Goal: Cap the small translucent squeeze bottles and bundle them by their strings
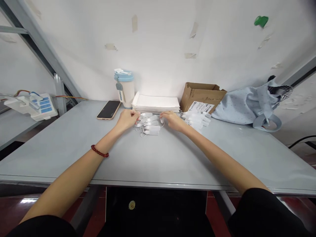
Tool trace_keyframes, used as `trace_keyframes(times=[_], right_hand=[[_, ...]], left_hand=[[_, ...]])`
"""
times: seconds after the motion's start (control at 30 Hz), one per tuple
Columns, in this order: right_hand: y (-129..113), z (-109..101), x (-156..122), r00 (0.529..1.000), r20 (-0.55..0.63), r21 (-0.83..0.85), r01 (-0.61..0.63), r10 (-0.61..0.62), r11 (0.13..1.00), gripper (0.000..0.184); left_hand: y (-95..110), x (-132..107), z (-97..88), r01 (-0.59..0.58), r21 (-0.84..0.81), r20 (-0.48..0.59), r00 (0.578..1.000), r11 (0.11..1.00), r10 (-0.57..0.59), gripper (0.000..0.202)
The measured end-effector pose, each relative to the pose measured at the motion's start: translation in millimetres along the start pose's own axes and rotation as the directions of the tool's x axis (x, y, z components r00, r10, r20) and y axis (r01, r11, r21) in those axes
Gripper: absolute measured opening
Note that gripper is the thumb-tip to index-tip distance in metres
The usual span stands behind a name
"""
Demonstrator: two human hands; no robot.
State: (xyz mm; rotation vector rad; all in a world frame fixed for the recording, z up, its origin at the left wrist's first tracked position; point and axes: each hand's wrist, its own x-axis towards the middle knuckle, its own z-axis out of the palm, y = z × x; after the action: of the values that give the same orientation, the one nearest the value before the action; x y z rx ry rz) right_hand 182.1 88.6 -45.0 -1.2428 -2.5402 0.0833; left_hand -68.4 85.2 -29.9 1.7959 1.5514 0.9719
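Note:
Small translucent white tubes with thin cord loops (152, 127) lie in a loose pile near the back of the grey table. My left hand (127, 119) is at the pile's left edge, its fingertips pinched together; what is between them is too small to make out. At the right side of the pile, my right hand (174, 120) has its thumb and forefinger closed on one white tube (162, 119). Just beyond my right wrist lies a second group of similar tubes (197, 118), in front of the cardboard box.
A stack of white envelopes (156, 102) lies behind the pile. To the left are a phone (109, 109) and a blue-lidded cup (125, 89). An open cardboard box (203, 95) and a light blue cloth bag (243, 105) stand right. A power strip (39, 107) is far left.

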Motion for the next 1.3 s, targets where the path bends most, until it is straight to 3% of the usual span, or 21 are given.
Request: trace_keyframes(times=[0.13,0.27,0.53,0.67,0.73,0.83,0.9,0.97,1.13,1.3], right_hand=[[-3,-4,6,0.995,0.083,-0.218,0.068,-0.051,0.974,0.054],[-8,-6,6,0.987,0.152,-0.366,0.101,-0.048,0.925,0.042],[-8,-7,-6,0.988,0.142,-0.443,0.123,-0.067,0.888,0.038],[-6,-13,-26,0.998,0.040,-0.380,0.063,-0.052,0.923,0.031],[-7,-15,-39,0.997,-0.051,-0.316,0.039,-0.058,0.948,0.026],[-14,-16,-56,0.975,-0.212,-0.216,0.020,-0.067,0.976,0.024],[-20,-15,-64,0.959,-0.272,-0.189,0.021,-0.073,0.982,0.023],[-27,-15,-68,0.948,-0.307,-0.179,0.032,-0.086,0.983,0.021],[-36,-17,-69,0.927,-0.356,-0.155,0.063,-0.116,0.986,0.020],[-40,-16,-69,0.924,-0.355,-0.142,0.095,-0.140,0.985,0.019]], left_hand=[[-4,2,0.1,-0.070,0.215,-0.006,0.997,0.974,0.073,0.029],[-9,5,0.0,-0.108,0.284,-0.027,0.992,0.953,0.121,0.028],[-5,2,-4.1,-0.143,0.330,-0.122,0.974,0.933,0.192,0.021],[15,-10,-5.4,-0.195,0.275,-0.112,0.966,0.941,0.233,0.021],[26,-19,-4.1,-0.203,0.167,-0.066,0.974,0.965,0.216,0.021],[38,-31,1.0,-0.196,-0.084,0.167,0.964,0.977,0.207,0.028],[43,-38,5.6,-0.162,-0.183,0.331,0.918,0.970,0.216,0.035],[45,-43,9.7,-0.117,-0.213,0.422,0.884,0.970,0.200,0.040],[49,-46,12.5,-0.039,-0.262,0.408,0.901,0.964,0.148,0.048],[49,-44,10.8,-0.049,-0.350,0.338,0.925,0.935,0.175,0.035]])
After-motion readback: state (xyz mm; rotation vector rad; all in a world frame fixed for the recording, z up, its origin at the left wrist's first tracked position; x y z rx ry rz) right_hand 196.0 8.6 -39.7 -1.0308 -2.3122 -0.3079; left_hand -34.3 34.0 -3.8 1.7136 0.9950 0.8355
